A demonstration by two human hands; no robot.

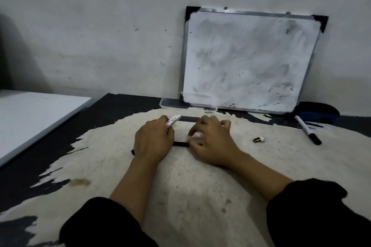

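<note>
My left hand (153, 140) grips a white marker barrel (173, 120) whose end sticks up past my fingers. A thin black stick (180, 144) lies on the table between my hands, with one end showing left of my left wrist. My right hand (210, 140) has its fingers curled over the stick's right end; it is blurred and the contact is hard to make out. Behind my hands a second black strip (188, 118) lies flat.
A smudged whiteboard (245, 60) leans on the wall at the back. A clear plastic box (170, 103) stands before it. A black marker (308, 130), a small cap (259, 139) and a blue eraser (317, 112) lie at the right. A white board (34, 118) lies left.
</note>
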